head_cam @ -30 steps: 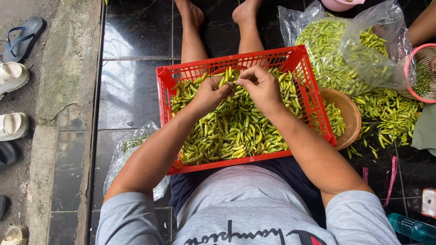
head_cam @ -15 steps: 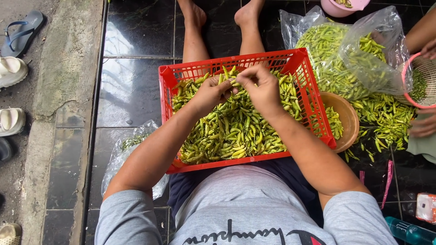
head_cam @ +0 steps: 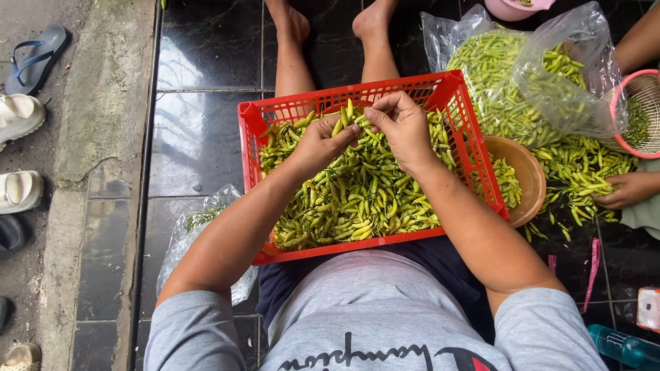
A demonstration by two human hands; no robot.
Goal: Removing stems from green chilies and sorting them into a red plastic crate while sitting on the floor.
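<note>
While hands work chillies (head_cam: 357,199), a brown bowl (head_cam: 528,172) adjoins the red basket (head_cam: 474,144).

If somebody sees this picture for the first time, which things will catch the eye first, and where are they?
The red plastic crate on the person's lap, in the middle, is heaped with small green chillies. Above the heap, the left hand and right hand meet and pinch single chillies. To the right, a clear plastic bag bulges with more chillies, and another person's hand rests on a loose pile on the dark tiled floor.
</note>
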